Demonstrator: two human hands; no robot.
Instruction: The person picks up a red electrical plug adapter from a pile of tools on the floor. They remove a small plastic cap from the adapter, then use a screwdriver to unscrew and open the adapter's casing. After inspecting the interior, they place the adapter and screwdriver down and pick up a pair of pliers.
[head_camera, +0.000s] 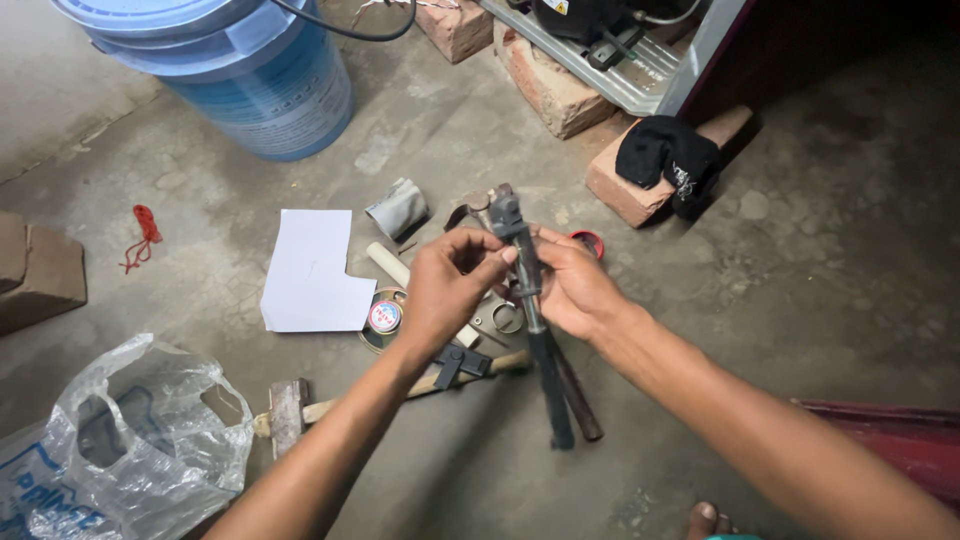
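My right hand (572, 285) grips a long dark metal tool with two handles (545, 370), holding it upright by its upper shaft above the concrete floor. The tool's head (505, 213) points away from me and its handles hang down toward me. My left hand (448, 285) pinches at the tool just below the head, fingertips touching the shaft. Under my hands lie a hammer with a wooden handle (330, 405), a small round tin (384, 317) and some metal rings (506, 318).
A blue plastic bucket (250, 75) stands at the back left. Bricks (550, 90) prop a metal frame at the back, one brick holding a black cloth (665, 150). White paper (310, 270), a clear plastic bag (120, 450), red string (143, 235) and a grey cloth piece (398, 208) lie around.
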